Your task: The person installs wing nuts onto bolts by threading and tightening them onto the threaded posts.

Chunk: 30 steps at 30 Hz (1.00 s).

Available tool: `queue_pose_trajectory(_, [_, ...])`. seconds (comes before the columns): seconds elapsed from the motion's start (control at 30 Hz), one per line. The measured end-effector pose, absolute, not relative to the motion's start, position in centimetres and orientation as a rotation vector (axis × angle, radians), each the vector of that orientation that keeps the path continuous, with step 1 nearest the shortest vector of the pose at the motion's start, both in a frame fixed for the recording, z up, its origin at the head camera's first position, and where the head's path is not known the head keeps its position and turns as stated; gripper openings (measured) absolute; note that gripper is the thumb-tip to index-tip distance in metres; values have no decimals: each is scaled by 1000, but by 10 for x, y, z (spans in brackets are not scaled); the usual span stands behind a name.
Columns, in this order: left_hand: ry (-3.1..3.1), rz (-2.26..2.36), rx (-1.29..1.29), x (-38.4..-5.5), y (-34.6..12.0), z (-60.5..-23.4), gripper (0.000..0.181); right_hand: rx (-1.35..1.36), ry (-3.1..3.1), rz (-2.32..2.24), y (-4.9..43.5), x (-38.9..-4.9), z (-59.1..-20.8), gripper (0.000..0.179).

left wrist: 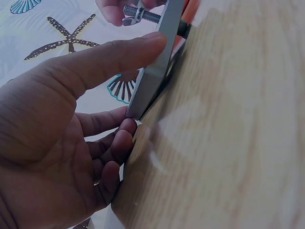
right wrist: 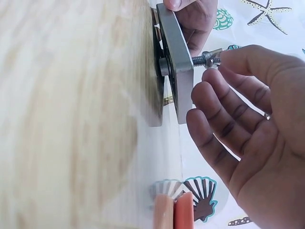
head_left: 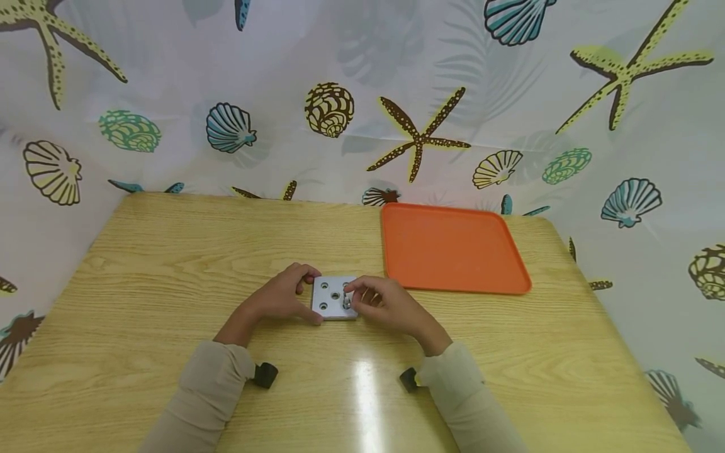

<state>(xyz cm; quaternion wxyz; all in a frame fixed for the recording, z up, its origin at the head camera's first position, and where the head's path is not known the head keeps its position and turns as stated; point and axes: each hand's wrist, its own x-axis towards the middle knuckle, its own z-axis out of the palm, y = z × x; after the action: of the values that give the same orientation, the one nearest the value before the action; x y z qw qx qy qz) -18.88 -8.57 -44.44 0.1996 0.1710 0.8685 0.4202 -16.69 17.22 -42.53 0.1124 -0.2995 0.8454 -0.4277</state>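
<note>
A silver metal plate (head_left: 334,308) with several holes lies flat, close over the wooden table. Through its near right hole stands an upright threaded bolt (left wrist: 151,17), whose head (right wrist: 164,67) shows beneath the plate in the right wrist view. A wing nut (right wrist: 213,57) sits on the bolt's thread, above the plate. My left hand (head_left: 280,296) grips the plate at its left side, thumb on the near edge and fingers at the far corner. With thumb and forefinger, my right hand (head_left: 391,305) pinches the wing nut, its other fingers loosely bent beside the plate.
An orange tray (head_left: 453,248) rests at the back right of the wooden table (head_left: 187,251), just beyond my right hand. Behind the table hangs a white cloth (head_left: 283,63) printed with shells and starfish.
</note>
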Motion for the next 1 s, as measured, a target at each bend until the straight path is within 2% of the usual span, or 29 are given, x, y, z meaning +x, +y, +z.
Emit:
queue_pose_trajectory(0.3, [2428, 1176, 481, -188, -86, -443, 83, -884, 2466, -1234, 172, -167, -425, 28])
queue_pose_trajectory(1.0, [2440, 1158, 470, -188, -86, -444, 83, -817, 2520, -1227, 172, -166, -423, 18])
